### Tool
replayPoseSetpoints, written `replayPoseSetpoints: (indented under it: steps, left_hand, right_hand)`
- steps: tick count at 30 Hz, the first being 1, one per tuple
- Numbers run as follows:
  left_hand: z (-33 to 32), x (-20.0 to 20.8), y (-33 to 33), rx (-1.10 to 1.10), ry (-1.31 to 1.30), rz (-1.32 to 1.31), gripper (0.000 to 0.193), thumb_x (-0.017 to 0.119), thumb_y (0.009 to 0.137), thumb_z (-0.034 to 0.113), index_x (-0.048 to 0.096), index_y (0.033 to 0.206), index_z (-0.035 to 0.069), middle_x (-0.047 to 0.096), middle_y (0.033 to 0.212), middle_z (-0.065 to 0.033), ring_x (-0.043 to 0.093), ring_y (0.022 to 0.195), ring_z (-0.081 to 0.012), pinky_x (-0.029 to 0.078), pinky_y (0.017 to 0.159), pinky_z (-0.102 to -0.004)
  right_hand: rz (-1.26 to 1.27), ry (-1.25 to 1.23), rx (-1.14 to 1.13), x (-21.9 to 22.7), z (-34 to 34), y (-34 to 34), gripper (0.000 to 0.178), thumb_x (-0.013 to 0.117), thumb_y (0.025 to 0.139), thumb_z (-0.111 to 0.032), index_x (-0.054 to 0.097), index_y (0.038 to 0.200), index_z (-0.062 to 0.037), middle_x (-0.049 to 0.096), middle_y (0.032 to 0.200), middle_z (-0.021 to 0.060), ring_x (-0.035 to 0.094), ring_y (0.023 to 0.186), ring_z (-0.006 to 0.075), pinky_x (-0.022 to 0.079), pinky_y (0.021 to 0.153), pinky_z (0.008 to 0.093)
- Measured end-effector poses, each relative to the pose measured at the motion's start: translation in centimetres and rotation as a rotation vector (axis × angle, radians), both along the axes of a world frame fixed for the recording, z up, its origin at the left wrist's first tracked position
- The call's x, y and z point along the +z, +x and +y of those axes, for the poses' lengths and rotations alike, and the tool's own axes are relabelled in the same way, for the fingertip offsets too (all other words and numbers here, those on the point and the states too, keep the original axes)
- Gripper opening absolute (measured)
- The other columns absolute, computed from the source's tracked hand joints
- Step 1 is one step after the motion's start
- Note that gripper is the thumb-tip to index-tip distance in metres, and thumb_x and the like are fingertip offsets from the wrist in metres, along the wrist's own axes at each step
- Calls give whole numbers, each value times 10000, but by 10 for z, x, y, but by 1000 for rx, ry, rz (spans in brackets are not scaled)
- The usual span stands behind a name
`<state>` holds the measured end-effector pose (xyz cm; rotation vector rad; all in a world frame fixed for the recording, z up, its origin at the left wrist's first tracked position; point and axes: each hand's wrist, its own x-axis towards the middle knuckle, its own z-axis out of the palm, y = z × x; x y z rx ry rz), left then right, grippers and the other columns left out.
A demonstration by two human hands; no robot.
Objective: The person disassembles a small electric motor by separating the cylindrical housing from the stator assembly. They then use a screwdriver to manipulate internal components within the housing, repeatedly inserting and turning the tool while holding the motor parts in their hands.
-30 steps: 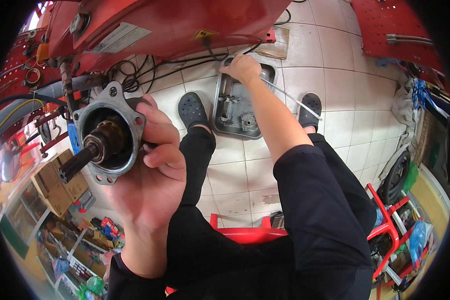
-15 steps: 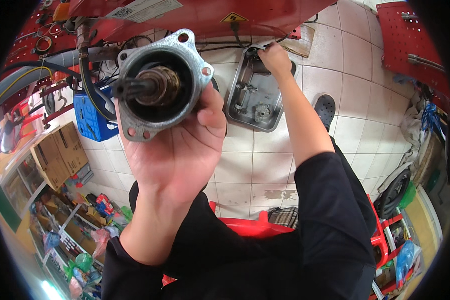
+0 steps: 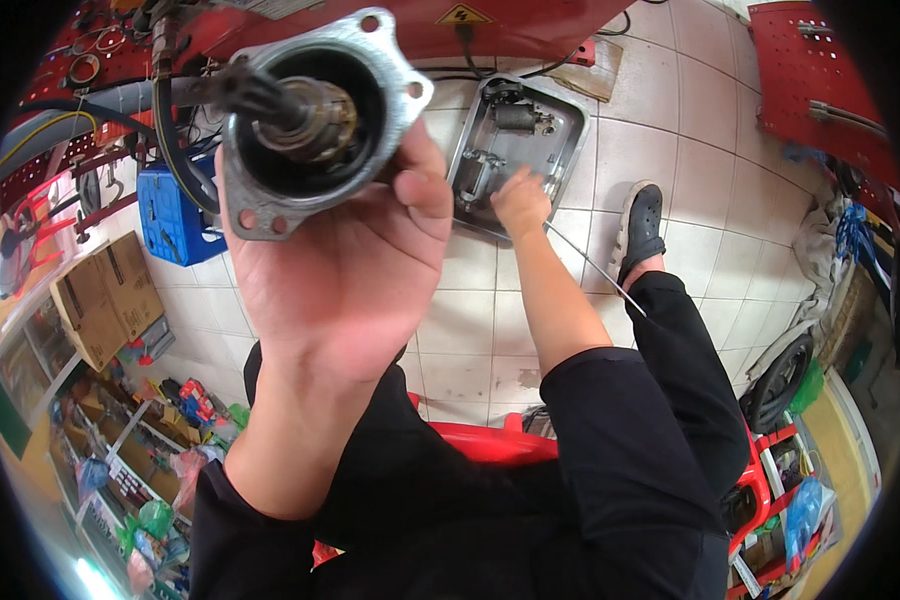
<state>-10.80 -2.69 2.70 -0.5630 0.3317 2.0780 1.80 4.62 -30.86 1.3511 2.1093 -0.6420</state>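
My left hand (image 3: 340, 270) grips a grey metal housing (image 3: 407, 95) from below, close up on the left. The housing has a flange with several bolt holes, and a splined shaft (image 3: 270, 105) sticks out of its dark round bore. Farther off, my right hand (image 3: 522, 205) reaches over the near end of a shallow metal tray (image 3: 577, 150), fingers curled; what they grip is hidden. Beside its wrist slants a thin rod (image 3: 595, 268); I cannot tell whether it is held. The tray bears a cylindrical part (image 3: 515, 118), a bracket-like part (image 3: 482, 178) and a dark part (image 3: 503, 92).
A red machine (image 3: 530, 30) spans the far side, with hoses and cables beside it. A blue crate (image 3: 170, 215) and a cardboard box (image 3: 105, 300) stand on the left. My shod foot (image 3: 642, 230) is right of the tray; a red stool (image 3: 490, 440) is below me.
My right hand has moved from the tray's far end to its near end, uncovering the cylindrical part. The thin rod now shows. The housing has shifted slightly upward in view.
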Motion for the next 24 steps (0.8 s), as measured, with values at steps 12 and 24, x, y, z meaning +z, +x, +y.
replayPoseSetpoints:
  steps: [12,24]
  left_hand:
    - [10,-2,16,-41,-31,24,409,662,807,203,567,1145,-7,574,1133,-166,552,1013,-230,456,747,-299]
    - [17,-2,14,58,-274,87,326,573,849,417,620,977,122,641,956,-34,603,830,-179,482,667,-287]
  right_hand:
    - [-120,-127,-51,-24,-16,47,686,720,718,-344,377,1208,-8,618,1075,185,655,945,299,547,762,380]
    - [1097,-969,-742,166,77,29,698,598,745,-193,329,1332,73,594,818,118,407,372,140,270,323,279]
